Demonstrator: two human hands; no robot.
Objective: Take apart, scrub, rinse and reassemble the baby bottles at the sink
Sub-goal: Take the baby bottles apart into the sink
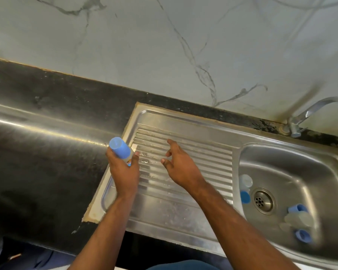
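Head view. Left grip (123,164): fingers curled round the body of a baby bottle (121,151), grasped low on the barrel, with the blue cap (119,146) standing clear above the knuckles; the bottle is tilted and held over the left edge of the ribbed drainboard (183,152), not resting on it. Right grip (179,162): released, fingers loosely spread, holding nothing, hovering above the ribs just beside the bottle. I judge the bottle light, stiff plastic, probably empty; contents are hidden behind the hand. If wet, the smooth barrel will be slippery, so I would keep the left hand wrapped round the barrel and take the cap with the right fingertips from above. The cap is a separate press-on or screw-on part; which, I cannot tell. Not fragile, but a drop onto steel would send it rolling. Further right, the sink basin (320,172) holds more pieces well apart from the hands: a clear cap (246,181) and a blue ring (244,197) left of the drain (263,200), and a second bottle (298,221) lying on its side near the front wall with blue parts at both ends; detail is blurred. The tap (310,112) stands behind the basin, no water visible. The dark desk (47,172) lies to the left. Nothing sits between the right hand and the cap.
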